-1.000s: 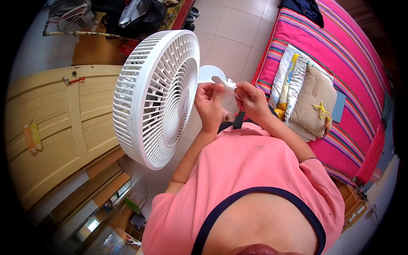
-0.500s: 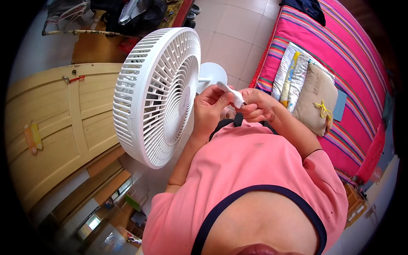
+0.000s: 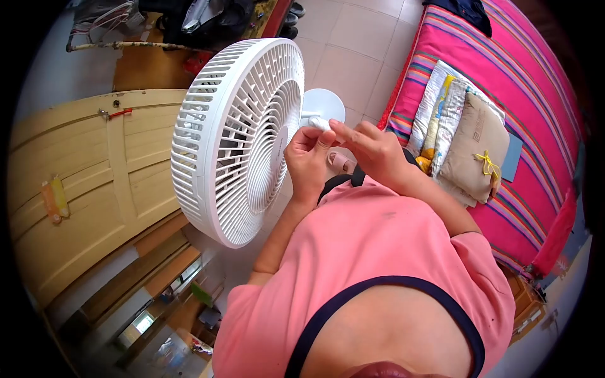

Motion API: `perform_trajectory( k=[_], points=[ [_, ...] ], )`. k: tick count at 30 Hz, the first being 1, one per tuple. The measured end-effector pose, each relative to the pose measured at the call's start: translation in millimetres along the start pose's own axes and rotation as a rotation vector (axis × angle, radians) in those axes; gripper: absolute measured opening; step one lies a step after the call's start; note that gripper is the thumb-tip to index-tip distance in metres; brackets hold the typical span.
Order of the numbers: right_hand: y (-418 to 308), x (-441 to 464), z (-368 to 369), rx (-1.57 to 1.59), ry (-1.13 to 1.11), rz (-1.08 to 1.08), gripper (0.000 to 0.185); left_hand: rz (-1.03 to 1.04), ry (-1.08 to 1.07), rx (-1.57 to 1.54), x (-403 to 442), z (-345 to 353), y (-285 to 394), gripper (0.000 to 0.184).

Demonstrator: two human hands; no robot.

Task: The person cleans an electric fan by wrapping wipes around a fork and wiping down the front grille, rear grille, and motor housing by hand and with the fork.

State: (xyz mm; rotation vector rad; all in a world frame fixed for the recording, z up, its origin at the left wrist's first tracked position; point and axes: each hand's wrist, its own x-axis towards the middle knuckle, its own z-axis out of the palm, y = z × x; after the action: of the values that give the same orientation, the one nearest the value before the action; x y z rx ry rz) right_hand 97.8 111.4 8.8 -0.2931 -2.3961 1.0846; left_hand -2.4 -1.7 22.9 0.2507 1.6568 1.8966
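Though pale, floor tiles [image 3: 350, 69] beside vivid bedding [image 3: 535, 126].

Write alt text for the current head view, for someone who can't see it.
A person's left hand and right hand hold a small white item at their fingertips, beside a large white fan. On the right, folded cloths and a beige cushion lie on a pink striped bed cover.

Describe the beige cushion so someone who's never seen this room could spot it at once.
Start at the bright pink striped cover in the picture's right half. On it, the beige cushion lies between pale patterned folded cloths and a flat blue item. Only the cushion has a yellow bow.
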Motion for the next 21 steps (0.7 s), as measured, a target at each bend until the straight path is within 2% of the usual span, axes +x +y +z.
perform_trajectory(
  k=[1, 3, 4, 6, 7, 8, 10, 12, 14, 17, 18, 20, 21],
  points=[
    [1, -1, 2, 0.005, 0.004, 0.008, 0.054, 0.036, -0.039, -0.069, -1, -1, 1, 0.023],
    [8, 2, 2, 0.441, -0.005, 0.011, 0.043, 0.026, -0.057, -0.126, 0, -1, 1, 0.023],
    [7, 2, 0, 0.442, 0.001, 0.014, 0.043, 0.017, -0.070, -0.189, 0, -1, 1, 0.024],
    [2, 4, -13, 0.852, -0.326, 0.502, 0.033, -0.044, -0.120, -0.166, -3, -7, 5, 0.024],
    [3, 7, -20, 1.066, -0.422, 0.577, 0.029, -0.106, -0.164, -0.147, -7, -9, 7, 0.025],
    [5, 8, -23, 1.069, -0.417, 0.579, 0.029, -0.110, -0.166, -0.144, -9, -9, 8, 0.025],
    [10, 8, -25, 1.414, -0.544, 0.738, 0.027, -0.160, -0.176, -0.149, -14, -6, 14, 0.027],
    [17, 1, -16, 1.456, -0.515, 0.680, 0.023, -0.182, -0.247, -0.099, -16, -8, 25, 0.025],
    [14, 5, -29, 1.537, -0.673, 0.753, 0.021, -0.205, -0.317, -0.045, -16, -11, 30, 0.023],
    [20, -1, -26, 1.751, -0.789, 0.768, 0.017, -0.062, -0.510, -0.018, -15, -17, 27, 0.017],
    [21, -2, -24, 1.847, -0.839, 0.767, 0.016, -0.062, -0.507, -0.010, -15, -17, 28, 0.017],
    [20, 0, -23, 1.871, -0.877, 0.758, 0.018, 0.065, -0.466, 0.031, -16, -11, 28, 0.014],
    [11, 5, -27, 1.658, -0.733, 0.728, 0.021, 0.068, -0.463, 0.039, -16, -11, 26, 0.014]
  ],
)
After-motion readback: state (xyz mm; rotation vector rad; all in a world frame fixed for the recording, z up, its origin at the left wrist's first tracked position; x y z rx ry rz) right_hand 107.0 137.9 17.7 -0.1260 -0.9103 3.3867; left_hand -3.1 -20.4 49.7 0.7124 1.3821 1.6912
